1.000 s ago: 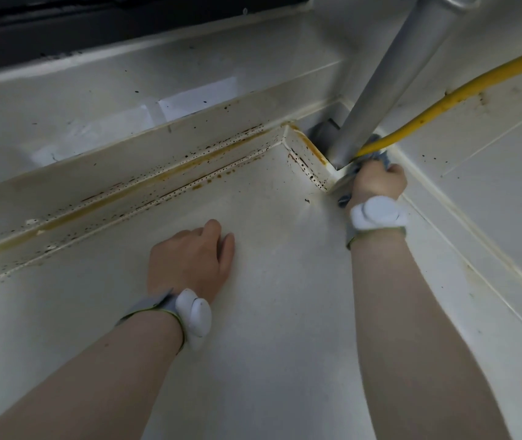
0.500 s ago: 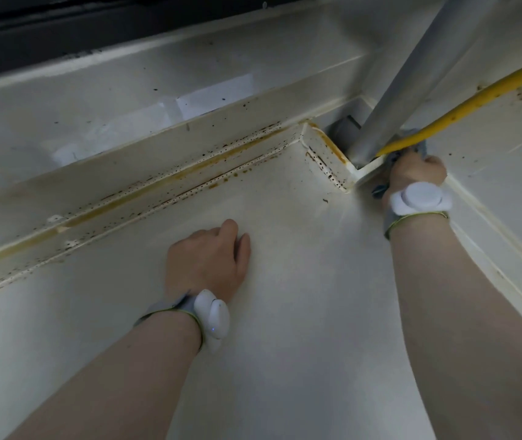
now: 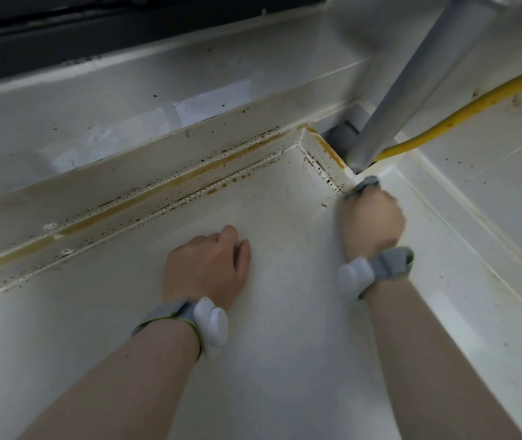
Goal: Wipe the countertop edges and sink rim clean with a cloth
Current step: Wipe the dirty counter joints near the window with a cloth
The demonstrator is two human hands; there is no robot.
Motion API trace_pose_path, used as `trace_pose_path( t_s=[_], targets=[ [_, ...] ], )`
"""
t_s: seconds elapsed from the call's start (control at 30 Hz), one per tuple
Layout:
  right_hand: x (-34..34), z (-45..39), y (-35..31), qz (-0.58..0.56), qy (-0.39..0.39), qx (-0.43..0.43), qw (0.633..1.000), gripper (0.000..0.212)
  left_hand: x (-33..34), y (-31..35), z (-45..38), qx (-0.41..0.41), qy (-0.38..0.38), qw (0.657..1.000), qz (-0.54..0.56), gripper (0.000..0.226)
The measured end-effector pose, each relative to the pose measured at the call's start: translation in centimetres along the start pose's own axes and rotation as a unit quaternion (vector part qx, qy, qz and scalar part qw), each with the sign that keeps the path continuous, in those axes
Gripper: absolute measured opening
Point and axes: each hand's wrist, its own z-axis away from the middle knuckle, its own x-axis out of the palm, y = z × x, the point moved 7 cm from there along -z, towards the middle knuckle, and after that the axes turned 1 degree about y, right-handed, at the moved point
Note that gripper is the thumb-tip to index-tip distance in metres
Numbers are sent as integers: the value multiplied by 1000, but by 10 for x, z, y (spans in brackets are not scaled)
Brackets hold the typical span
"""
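A person's right hand (image 3: 371, 222), fingers curled tight around a bunched grey cloth (image 3: 364, 184), works it against the stepped corner of a pale bench (image 3: 285, 360), just below the foot of a slanting metal pipe (image 3: 412, 81) and a yellow hose (image 3: 462, 112). The left hand (image 3: 210, 266) rests knuckles-up on the bench surface, its grip empty and fingers tucked loosely under. The job looks far from finished: a long raised edge (image 3: 158, 182) running left from the corner carries brown streaks and dark specks, while the flat bench in front looks largely clean. No sink rim is in view. The right hand is motion-blurred, most of the cloth sits hidden beneath it, and the pipe's base is obscured in shadow.
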Motion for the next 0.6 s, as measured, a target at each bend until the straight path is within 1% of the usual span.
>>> trace_pose_path(
  t_s=[0.1,0.13,0.17,0.2,0.23,0.33,0.37,0.4,0.5,0.53,0.6],
  targets=[
    [-2,35,-13,29,18,-115,993,20,-1,1,0,2,2,1000,-1,31],
    [0,39,-13,44,17,-149,988,16,-1,1,1,2,1,1000,-3,31],
    [2,39,-11,57,-4,-181,982,14,-1,0,1,1,-1,1000,-5,31],
    [5,31,-4,68,-25,-182,981,15,0,0,1,0,-3,1000,-7,31],
    [6,16,8,77,-38,-141,986,19,0,-1,1,-2,-4,1000,-6,31],
    [-1,-25,47,51,-7,24,998,27,1,-2,1,-4,-4,1000,1,31],
    [1,-31,51,34,-3,56,998,27,1,-2,2,-5,-5,1000,0,31],
    [3,-33,46,22,-3,65,998,26,2,-2,1,-5,-5,1000,-1,31],
    [5,-12,10,23,-21,19,999,23,2,-1,0,-5,-6,1000,-3,31],
    [4,3,3,33,-27,-9,999,25,1,-1,0,-6,-7,1000,-4,31],
    [3,37,-5,59,-37,-101,992,28,1,-1,1,-6,-8,1000,-3,31]
  ],
)
